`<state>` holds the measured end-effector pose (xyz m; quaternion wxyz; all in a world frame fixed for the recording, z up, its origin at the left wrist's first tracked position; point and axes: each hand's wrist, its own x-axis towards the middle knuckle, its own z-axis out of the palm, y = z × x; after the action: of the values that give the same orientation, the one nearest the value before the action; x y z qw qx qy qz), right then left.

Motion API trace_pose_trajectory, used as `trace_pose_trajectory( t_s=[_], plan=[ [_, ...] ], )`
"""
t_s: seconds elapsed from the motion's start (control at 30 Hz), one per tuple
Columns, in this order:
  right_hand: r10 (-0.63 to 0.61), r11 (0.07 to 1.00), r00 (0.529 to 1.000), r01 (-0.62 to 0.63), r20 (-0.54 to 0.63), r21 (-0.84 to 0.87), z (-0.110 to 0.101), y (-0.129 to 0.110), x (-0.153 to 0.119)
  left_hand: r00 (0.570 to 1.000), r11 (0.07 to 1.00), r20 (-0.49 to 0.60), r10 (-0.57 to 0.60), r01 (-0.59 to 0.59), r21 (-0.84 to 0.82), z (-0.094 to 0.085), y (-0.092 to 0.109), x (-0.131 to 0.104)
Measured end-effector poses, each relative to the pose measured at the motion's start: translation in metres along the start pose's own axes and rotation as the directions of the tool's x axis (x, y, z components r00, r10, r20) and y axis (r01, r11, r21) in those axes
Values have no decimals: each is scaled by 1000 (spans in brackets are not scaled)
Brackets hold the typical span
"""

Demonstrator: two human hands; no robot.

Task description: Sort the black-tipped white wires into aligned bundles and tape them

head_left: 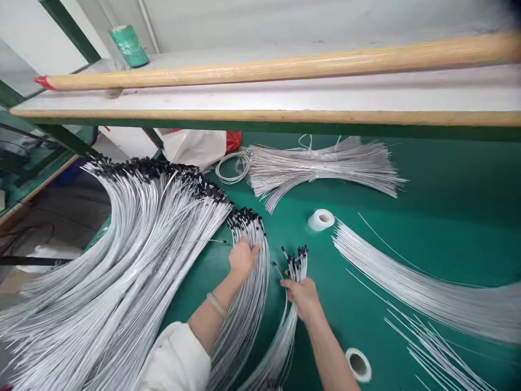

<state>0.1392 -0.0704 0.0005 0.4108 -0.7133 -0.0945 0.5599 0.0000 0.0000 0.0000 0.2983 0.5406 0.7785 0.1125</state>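
Note:
My left hand (243, 257) is curled over a middle bundle of thin white wires (248, 320) with black tips, just below those tips. Its fingertips are mostly hidden behind the hand. A smaller bunch of white wires with black ends (299, 265) is in my right hand (302, 295), whose fingers wrap around it below the tips. One wire with a black tip (278, 267) stands off to the left of this bunch. Left of both hands lies a large pile of similar black-tipped white wires (150, 271).
A tied wire bundle (321, 165) lies at the back of the green table. White tape rolls (321, 219) (358, 365) sit on the right, near loose wires (419, 288). Above runs a shelf with a wooden pole (277, 69) and a green spool (129, 46).

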Motion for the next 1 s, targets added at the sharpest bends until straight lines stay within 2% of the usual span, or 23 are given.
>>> trace_pose_trajectory(
  t_s=[0.17,0.37,0.57,0.67,0.87,1.0],
  plan=[
    [-8,999,1000,9,-27,33,-7,-2,-5,999,995,21,29,-27,-92,4,-5,5],
    [-98,985,987,77,127,156,-3,-9,-16,998,951,54,41,-22,-308,3,-14,4],
    [-101,975,976,58,193,215,4,-18,-19,978,834,188,92,27,-551,-12,-11,-9],
    [-114,966,973,61,203,250,7,-18,-18,949,772,279,144,69,-632,-20,-3,-24],
    [-145,950,959,67,244,305,7,-22,-18,848,612,450,280,203,-764,-27,12,-54],
    [-143,954,949,57,281,294,6,-25,-20,806,619,499,320,221,-754,-22,17,-67]
  ],
)
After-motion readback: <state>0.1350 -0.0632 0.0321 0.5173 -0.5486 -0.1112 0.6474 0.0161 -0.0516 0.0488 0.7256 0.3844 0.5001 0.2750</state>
